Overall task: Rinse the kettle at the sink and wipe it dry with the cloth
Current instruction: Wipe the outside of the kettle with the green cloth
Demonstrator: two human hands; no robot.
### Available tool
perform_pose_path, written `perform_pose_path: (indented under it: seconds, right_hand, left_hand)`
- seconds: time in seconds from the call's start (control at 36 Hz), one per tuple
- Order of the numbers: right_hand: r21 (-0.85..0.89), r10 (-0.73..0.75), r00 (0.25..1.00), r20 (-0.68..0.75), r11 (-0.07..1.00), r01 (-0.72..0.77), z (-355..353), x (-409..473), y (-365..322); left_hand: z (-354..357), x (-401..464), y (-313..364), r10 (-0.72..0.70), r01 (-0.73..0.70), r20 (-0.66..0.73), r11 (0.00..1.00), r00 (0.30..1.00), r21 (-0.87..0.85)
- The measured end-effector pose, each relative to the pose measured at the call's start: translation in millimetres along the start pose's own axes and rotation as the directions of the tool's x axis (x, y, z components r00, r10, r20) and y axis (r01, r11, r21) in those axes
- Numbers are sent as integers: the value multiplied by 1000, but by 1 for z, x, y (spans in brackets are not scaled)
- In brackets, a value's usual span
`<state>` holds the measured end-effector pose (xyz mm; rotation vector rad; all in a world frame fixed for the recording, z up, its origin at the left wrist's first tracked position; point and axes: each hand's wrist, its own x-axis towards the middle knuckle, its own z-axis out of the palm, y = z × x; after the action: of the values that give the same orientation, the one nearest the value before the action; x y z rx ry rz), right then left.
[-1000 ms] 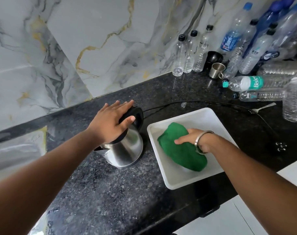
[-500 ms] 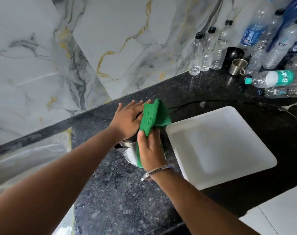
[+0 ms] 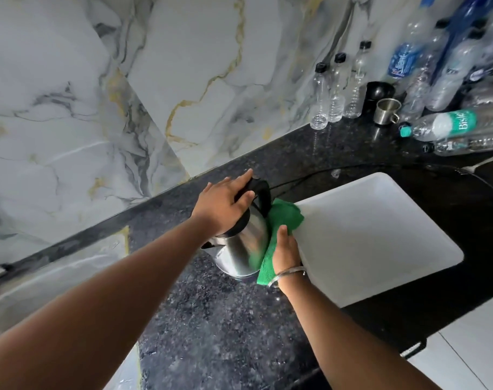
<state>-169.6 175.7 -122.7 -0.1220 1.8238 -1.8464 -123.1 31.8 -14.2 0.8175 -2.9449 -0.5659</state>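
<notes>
A steel kettle (image 3: 243, 246) with a black lid and handle stands on the dark granite counter (image 3: 225, 333). My left hand (image 3: 225, 202) lies flat on its lid and holds it down. My right hand (image 3: 286, 247) presses a green cloth (image 3: 284, 218) against the kettle's right side, beside the handle. The cloth hangs down past my wrist. The kettle's spout points to the lower left.
A white square tray (image 3: 380, 235) lies just right of the kettle. Several plastic bottles (image 3: 335, 88) and a steel cup (image 3: 386, 111) crowd the back right corner. A black cord (image 3: 310, 175) runs behind the tray. A marble wall stands behind; the sink's edge (image 3: 42, 277) is at left.
My right hand lifted the green cloth out of the white tray, brought it to the kettle's top, then slid it down to the kettle's right side. My left hand stayed on the lid.
</notes>
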Motion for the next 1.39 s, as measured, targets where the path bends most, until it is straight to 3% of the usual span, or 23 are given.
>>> perform_pose_path:
  seconds: [0.14,0.25,0.31,0.39,0.5,0.58,0.69,0.81,0.89,0.97,1.03,1.08,1.17,1.25,1.39]
  right_hand:
    - [196,-232,972,-45,952,236,5,-35,-30]
    - [-44,-425,904,41,903,427,44,-38,-35]
    - [-96,-474,880,16,876,474,55,-29,-23]
    - [-80,-397,916,-55,916,393,52,-11,-4]
    - [-46,-54,997,-61,998,51,35,22,23]
    - [-80,59,998,-8,995,-60,27,36,27]
    - [-65,104,991,86,993,-99,16,42,6]
    - [24,-78,990,120,997,75,2,11,-24]
    - [131,-218,966,137,971,201,11,-21,-48]
    - [84,-286,946,151,957,277,35,-35,-49]
    - [-2,-347,931,115,937,349,51,-36,-41]
    - [-20,-404,913,45,914,406,57,-32,-28]
    - [-5,-371,928,-34,928,371,52,-17,2]
    - [-31,-169,982,-88,985,167,38,-3,28]
    - [-169,-38,999,0,985,37,25,21,38]
  left_hand:
    - [1,1,-1,-35,35,-3,999,999,-21]
    - [3,2,-2,-19,18,-29,999,999,-39]
    - [7,3,-6,-36,34,-52,999,998,-30]
    - [9,6,-8,-78,75,-95,997,992,-25]
    - [10,7,-4,-137,136,-108,991,985,-20]
    - [12,6,0,-206,204,-118,979,972,-28]
    - [12,3,8,-335,327,-121,942,935,-79]
    - [8,4,1,-405,404,22,907,914,-119]
    - [-4,14,-11,-308,312,48,933,950,-178]
    - [-20,25,-29,-1,-3,-35,996,999,-92]
    - [-26,32,-39,179,-176,16,979,984,-102]
    - [-23,33,-41,262,-242,84,951,961,-194]
    - [-18,33,-42,321,-282,99,917,942,-283]
    - [-15,31,-43,324,-284,106,916,940,-283]
    - [-21,29,-38,215,-179,130,954,968,-240]
